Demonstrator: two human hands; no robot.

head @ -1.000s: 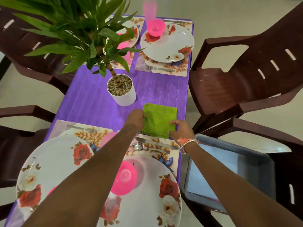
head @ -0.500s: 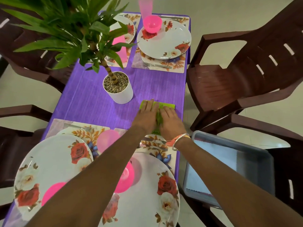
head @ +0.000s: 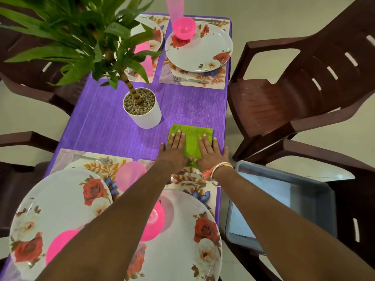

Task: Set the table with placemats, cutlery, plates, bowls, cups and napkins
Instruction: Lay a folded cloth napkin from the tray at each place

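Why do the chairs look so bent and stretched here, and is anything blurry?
Head view: the wide-angle lens bows the chairs at the edges and swells the near plate. Head view: light is soft and even, shadows faint. Head view: the green napkin, the left hand and the right hand look sharp.

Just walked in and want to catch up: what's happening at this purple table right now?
A person's left hand and right hand press flat on a green cloth napkin on the purple table, between the white plant pot and the nearest floral placemat. Flowered white plates and pink plastic bowls are already set out. A grey plastic tub sits on a chair at right.
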